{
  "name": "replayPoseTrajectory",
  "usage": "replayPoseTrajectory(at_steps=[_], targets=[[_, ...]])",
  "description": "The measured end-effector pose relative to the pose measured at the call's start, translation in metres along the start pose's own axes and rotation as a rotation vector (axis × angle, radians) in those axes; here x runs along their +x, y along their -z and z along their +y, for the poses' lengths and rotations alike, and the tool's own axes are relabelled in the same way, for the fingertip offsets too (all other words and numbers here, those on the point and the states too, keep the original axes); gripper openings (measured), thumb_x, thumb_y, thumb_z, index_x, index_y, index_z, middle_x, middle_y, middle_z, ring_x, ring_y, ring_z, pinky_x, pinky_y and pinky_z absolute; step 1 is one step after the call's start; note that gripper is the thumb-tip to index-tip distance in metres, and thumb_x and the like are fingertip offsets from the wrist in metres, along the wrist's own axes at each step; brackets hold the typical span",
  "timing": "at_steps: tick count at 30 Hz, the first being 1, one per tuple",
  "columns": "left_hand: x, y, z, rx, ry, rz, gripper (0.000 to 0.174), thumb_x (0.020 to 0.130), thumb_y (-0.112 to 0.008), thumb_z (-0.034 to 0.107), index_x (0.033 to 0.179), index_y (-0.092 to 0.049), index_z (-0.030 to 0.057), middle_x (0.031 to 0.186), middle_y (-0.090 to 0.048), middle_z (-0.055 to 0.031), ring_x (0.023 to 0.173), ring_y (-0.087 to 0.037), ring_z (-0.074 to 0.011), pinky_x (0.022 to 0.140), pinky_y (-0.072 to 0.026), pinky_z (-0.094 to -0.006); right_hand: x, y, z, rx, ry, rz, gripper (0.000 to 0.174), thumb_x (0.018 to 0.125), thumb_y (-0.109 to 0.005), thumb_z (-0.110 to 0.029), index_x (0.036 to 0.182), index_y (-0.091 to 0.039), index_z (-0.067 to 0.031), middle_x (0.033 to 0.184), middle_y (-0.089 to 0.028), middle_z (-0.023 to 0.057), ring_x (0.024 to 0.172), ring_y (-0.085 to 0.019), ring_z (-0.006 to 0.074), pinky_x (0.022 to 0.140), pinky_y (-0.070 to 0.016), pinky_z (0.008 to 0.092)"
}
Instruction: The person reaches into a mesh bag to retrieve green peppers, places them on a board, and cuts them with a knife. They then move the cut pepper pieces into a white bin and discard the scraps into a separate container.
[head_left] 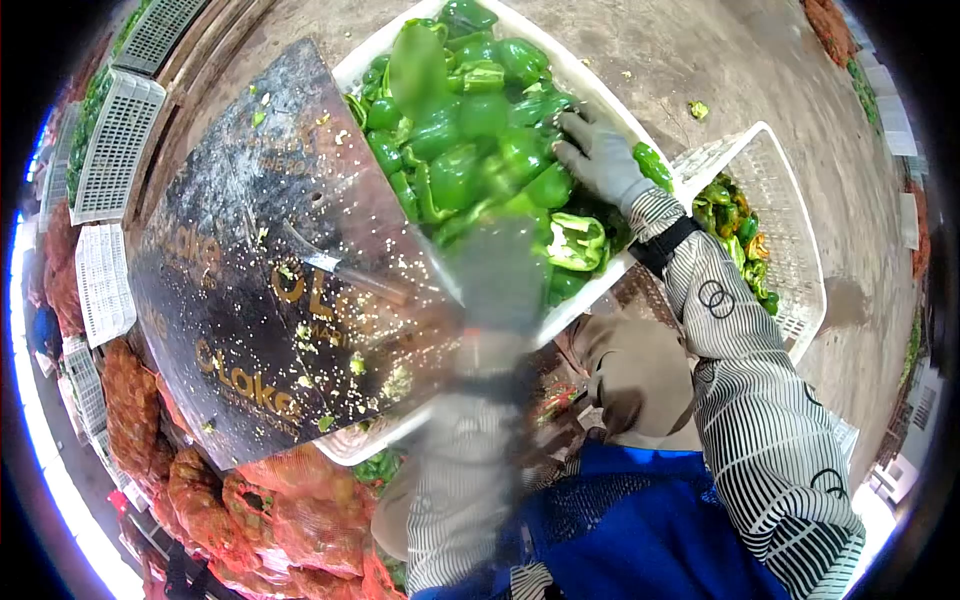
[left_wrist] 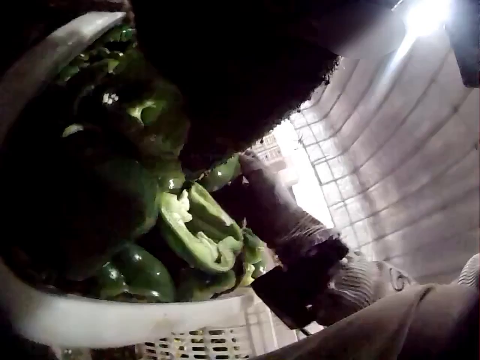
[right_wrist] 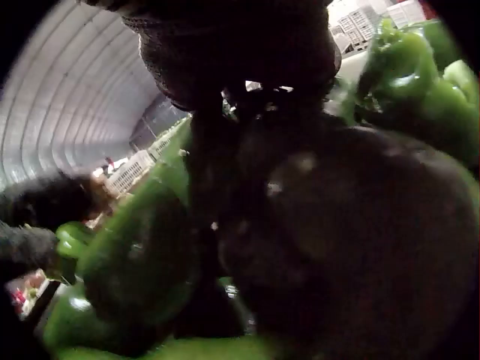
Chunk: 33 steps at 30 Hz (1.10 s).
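Green bell peppers [head_left: 480,115] fill a white crate [head_left: 606,95], some whole and some cut. My gloved right hand [head_left: 605,165] reaches in at the right side, its fingers slightly bent on the peppers. Over the near part of the crate my left hand [head_left: 505,270] is smeared by motion; what its fingers do cannot be made out. A blurred green pepper [head_left: 418,70] shows over the far left of the pile. Near the left hand lies a halved pepper [head_left: 577,242], its pale inside facing up; the left wrist view shows this cut pepper [left_wrist: 202,229] too.
A dark board [head_left: 230,230] strewn with seeds and scraps overlaps the crate's left side, bearing a knife [head_left: 375,285] with a wooden handle. At right stands another white crate [head_left: 795,230] with pepper scraps. Red mesh sacks [head_left: 310,510] lie lower left; more crates [head_left: 118,145] stand far left.
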<state>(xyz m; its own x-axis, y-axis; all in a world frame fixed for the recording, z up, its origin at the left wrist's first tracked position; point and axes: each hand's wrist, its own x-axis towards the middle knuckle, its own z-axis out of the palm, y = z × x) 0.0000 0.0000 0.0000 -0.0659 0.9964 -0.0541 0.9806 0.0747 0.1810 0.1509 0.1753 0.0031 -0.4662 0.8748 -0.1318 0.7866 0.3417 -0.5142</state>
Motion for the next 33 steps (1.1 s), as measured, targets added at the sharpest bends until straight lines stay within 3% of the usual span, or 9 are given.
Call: replayPoseTrajectory(at_steps=[3,6,11,12,14,16,18,21,33], targets=[[0.002,-0.014,0.004,-0.107,-0.023,-0.376,0.067,0.089,-0.053,0.055,0.144,-0.038,0.02,0.154,-0.028,-0.006,0.144,-0.021,-0.0336,0.116,-0.0175,-0.0567,-0.02,0.019,-0.042,0.124,0.083,-0.205,0.044,0.092,-0.056,-0.034,0.129,-0.053,-0.011,0.132,-0.048,0.0192,0.123,-0.048,0.0363,0.104,-0.0411,0.0425],[-0.047,-0.057,0.015,0.112,-0.151,0.389,0.059,0.085,-0.056,0.052,0.135,-0.05,0.0202,0.14,-0.045,-0.0061,0.135,-0.036,-0.0313,0.108,-0.0281,-0.0582,-0.046,-0.019,-0.063,-0.38,0.447,-0.157,0.058,0.09,-0.056,-0.042,0.139,-0.045,-0.0135,0.147,-0.038,0.0155,0.14,-0.03,0.033,0.114,-0.0249,0.0546],[-0.038,-0.024,0.035,-0.119,0.071,-0.15,0.049,0.086,-0.06,0.038,0.129,-0.054,0.0152,0.127,-0.052,-0.0108,0.122,-0.045,-0.0302,0.103,-0.0318,-0.0542,-0.01,-0.069,-0.07,-0.455,0.59,-0.078,0.065,0.091,-0.052,-0.05,0.143,-0.039,-0.0132,0.153,-0.031,0.0128,0.144,-0.023,0.0327,0.117,-0.0125,0.0572],[-0.035,-0.019,0.039,-0.157,0.109,-0.196,0.044,0.089,-0.058,0.029,0.129,-0.054,0.0109,0.131,-0.051,-0.0142,0.124,-0.045,-0.0306,0.107,-0.0306,-0.0502,-0.001,-0.034,-0.105,-0.71,0.547,-0.478,0.067,0.087,-0.061,-0.045,0.146,-0.037,-0.0254,0.145,-0.043,0.0128,0.14,-0.031,0.0309,0.116,-0.0127,0.0596],[-0.036,-0.037,0.037,-0.316,0.209,-0.089,0.039,0.09,-0.053,0.021,0.123,-0.056,0.0019,0.129,-0.052,-0.0165,0.122,-0.046,-0.035,0.106,-0.0336,-0.0455,0.012,-0.068,-0.097,-0.439,0.553,0.031,0.061,0.09,-0.057,-0.018,0.146,-0.037,-0.0249,0.136,-0.053,0.0121,0.134,-0.042,0.028,0.114,-0.0169,0.0611],[-0.007,-0.034,0.017,-0.588,0.315,-0.226,0.039,0.089,-0.048,0.012,0.124,-0.055,-0.0054,0.142,-0.039,-0.029,0.137,-0.029,-0.0459,0.113,-0.0281,-0.0507,0.027,-0.079,-0.1,-0.525,0.418,-0.191,0.063,0.091,-0.056,-0.019,0.149,-0.032,-0.0248,0.148,-0.04,0.0139,0.138,-0.037,0.0278,0.115,-0.0113,0.0628],[-0.01,-0.103,0.026,-0.761,0.466,0.308,0.045,0.087,-0.047,0.013,0.129,-0.053,-0.0047,0.148,-0.03,-0.0306,0.142,-0.02,-0.0458,0.116,-0.0156,-0.0566,0.032,-0.097,-0.097,-0.617,0.474,-0.142,0.06,0.095,-0.052,-0.026,0.15,-0.029,-0.0284,0.158,-0.02,0.0108,0.143,-0.028,0.0308,0.114,-0.0119,0.064],[-0.028,-0.026,0.016,-0.249,0.169,-0.232,0.058,0.092,-0.046,0.029,0.145,-0.04,0.0084,0.158,-0.019,-0.0185,0.147,-0.005,-0.0417,0.115,-0.0063,-0.0602,0.054,-0.113,-0.051,-0.574,0.645,-0.088,0.058,0.099,-0.042,-0.047,0.152,-0.022,-0.035,0.157,-0.025,0.0121,0.144,-0.024,0.0324,0.112,-0.0131,0.0655],[-0.35,0.118,-0.177,-0.113,0.449,0.369,0.047,0.092,-0.055,0.035,0.129,-0.053,0.006,0.128,-0.058,-0.0132,0.11,-0.058,-0.031,0.093,-0.0467,-0.0462,-0.032,-0.102,-0.071,-0.832,0.659,-0.159,0.057,0.098,-0.048,-0.026,0.151,-0.029,-0.0212,0.159,-0.021,0.0035,0.144,-0.023,0.0325,0.117,-0.0192,0.0478]])
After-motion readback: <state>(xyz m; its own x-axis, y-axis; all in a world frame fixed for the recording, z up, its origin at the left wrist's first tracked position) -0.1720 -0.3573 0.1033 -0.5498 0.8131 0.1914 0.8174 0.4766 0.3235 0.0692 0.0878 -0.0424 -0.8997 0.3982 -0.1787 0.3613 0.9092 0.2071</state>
